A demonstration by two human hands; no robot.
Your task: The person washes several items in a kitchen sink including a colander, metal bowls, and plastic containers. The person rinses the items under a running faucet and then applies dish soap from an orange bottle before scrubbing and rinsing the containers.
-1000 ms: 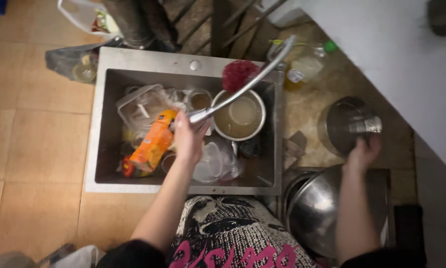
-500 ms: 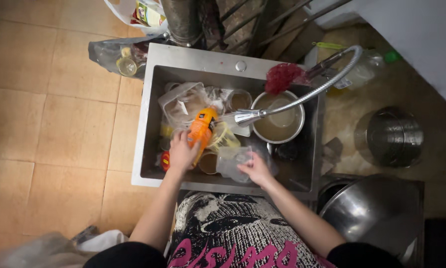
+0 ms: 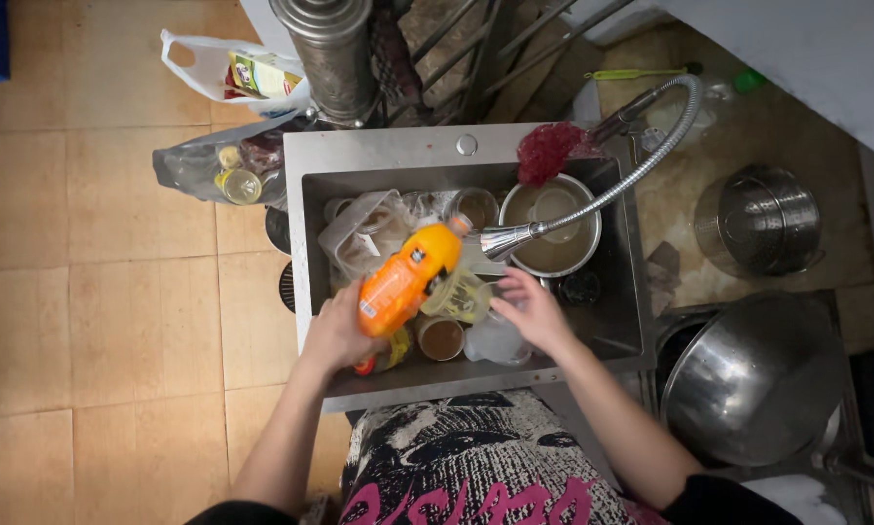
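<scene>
Orange bottle (image 3: 405, 280) (tilted) in left hand (image 3: 337, 333)

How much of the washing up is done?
Hardly any looks done: the sink is full of cups, tubs and a pot of murky water. In hand: the left hand tips an orange bottle by the faucet; the right hand reaches among clear containers. Nearly everything remains.

Right hand (image 3: 532, 309): off the steel pot (image 3: 760, 222), now over the sink (image 3: 388, 156).
Left hand (image 3: 338, 331): now grips the orange bottle (image 3: 406, 277).
</scene>
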